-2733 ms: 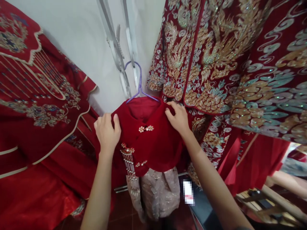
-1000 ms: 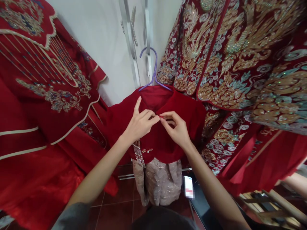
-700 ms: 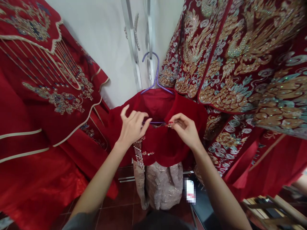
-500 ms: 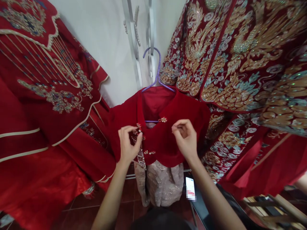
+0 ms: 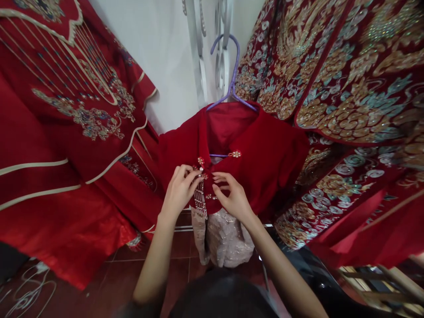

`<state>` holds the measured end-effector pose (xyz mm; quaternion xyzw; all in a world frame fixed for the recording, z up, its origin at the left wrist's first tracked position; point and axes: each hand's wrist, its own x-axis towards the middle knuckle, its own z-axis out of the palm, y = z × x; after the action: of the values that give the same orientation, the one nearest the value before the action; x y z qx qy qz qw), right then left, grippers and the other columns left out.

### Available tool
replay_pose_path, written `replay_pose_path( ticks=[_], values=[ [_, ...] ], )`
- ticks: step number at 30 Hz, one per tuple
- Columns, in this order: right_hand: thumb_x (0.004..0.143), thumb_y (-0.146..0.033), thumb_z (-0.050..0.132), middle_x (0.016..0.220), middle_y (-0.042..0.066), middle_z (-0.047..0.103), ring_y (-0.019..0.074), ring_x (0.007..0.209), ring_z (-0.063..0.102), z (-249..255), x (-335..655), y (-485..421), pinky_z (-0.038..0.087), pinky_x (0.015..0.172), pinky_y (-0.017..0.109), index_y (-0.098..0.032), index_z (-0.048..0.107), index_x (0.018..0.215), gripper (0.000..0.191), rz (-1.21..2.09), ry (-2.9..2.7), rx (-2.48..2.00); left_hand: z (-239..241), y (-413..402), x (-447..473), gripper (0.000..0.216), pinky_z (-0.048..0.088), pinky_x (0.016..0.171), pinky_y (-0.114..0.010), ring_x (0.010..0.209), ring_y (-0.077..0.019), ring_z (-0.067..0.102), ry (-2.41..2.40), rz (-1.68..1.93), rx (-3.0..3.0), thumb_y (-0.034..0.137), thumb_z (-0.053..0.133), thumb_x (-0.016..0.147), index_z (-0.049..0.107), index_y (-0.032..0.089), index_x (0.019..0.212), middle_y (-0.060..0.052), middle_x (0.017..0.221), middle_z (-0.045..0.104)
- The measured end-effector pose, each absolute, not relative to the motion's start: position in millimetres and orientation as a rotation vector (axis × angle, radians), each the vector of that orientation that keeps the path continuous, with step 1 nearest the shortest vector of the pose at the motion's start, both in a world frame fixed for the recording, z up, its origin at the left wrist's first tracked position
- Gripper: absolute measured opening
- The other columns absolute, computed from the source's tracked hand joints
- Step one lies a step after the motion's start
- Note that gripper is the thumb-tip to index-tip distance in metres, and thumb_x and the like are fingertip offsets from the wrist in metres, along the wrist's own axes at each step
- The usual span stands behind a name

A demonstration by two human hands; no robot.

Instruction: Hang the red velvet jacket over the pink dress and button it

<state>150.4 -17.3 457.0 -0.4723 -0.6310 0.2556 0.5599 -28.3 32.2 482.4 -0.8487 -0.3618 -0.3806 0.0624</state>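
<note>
A red velvet jacket point(image 5: 265, 145) hangs from a purple hanger point(image 5: 233, 75), its collar standing apart at the neck. My left hand point(image 5: 180, 187) is at the front edge, thumb and fingertips closed on a beaded tassel brooch point(image 5: 200, 196) whose silvery strands dangle below. Just right of it, my right hand point(image 5: 233, 196) has its thumb and fingers apart, close to the velvet; whether the fingertips touch it I cannot tell. A gold-and-pearl clasp point(image 5: 235, 154) sits on the right side of the neckline, and another beaded clasp point(image 5: 212, 197) lies lower, between my hands.
Red embroidered garments hang on the left point(image 5: 96, 115) and right point(image 5: 334, 101). Behind the jacket is a white metal rack point(image 5: 221, 62). Beneath it hangs pale sparkly fabric point(image 5: 228, 243). A white cable point(image 5: 33, 287) lies on the tiled floor point(image 5: 177, 265) at lower left.
My right hand has moved left and spread its fingers beside the brooch. My left hand remains at the brooch. The view has shifted, and the lit phone no longer shows.
</note>
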Motion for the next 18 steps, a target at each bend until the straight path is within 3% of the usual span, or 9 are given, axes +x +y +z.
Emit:
replay_pose_path(
  ticks=[6, 10, 18],
  values=[
    [0.084, -0.025, 0.056, 0.093, 0.005, 0.069, 0.0155, 0.087, 0.068, 457, 147, -15, 0.058, 0.072, 0.027, -0.02, 0.059, 0.102, 0.019, 0.675, -1.333, -1.207, 477, 29, -29, 0.014, 0.051, 0.08, -0.033, 0.089, -0.0173, 0.056, -1.009, -1.294, -2.52, 0.024, 0.06, 0.09, 0.064, 0.021, 0.103, -0.005, 0.095, 0.06],
    [0.085, -0.026, 0.059, 0.099, 0.005, 0.068, 0.015, 0.093, 0.067, 455, 142, -15, 0.058, 0.081, 0.029, -0.021, 0.059, 0.103, 0.019, 0.678, -1.371, -1.114, 471, 24, -25, 0.014, 0.053, 0.084, -0.033, 0.089, -0.0155, 0.062, -0.992, -1.51, -2.535, 0.021, 0.063, 0.088, 0.066, 0.02, 0.101, -0.004, 0.095, 0.067],
    [0.086, -0.028, 0.059, 0.101, 0.005, 0.067, 0.015, 0.096, 0.066, 455, 132, -14, 0.058, 0.084, 0.03, -0.02, 0.06, 0.102, 0.018, 0.712, -1.352, -1.005, 467, 21, -18, 0.003, 0.057, 0.073, -0.028, 0.076, -0.013, 0.066, -1.115, -1.877, -2.321, 0.022, 0.07, 0.082, 0.069, 0.019, 0.083, -0.002, 0.081, 0.071]
  ],
)
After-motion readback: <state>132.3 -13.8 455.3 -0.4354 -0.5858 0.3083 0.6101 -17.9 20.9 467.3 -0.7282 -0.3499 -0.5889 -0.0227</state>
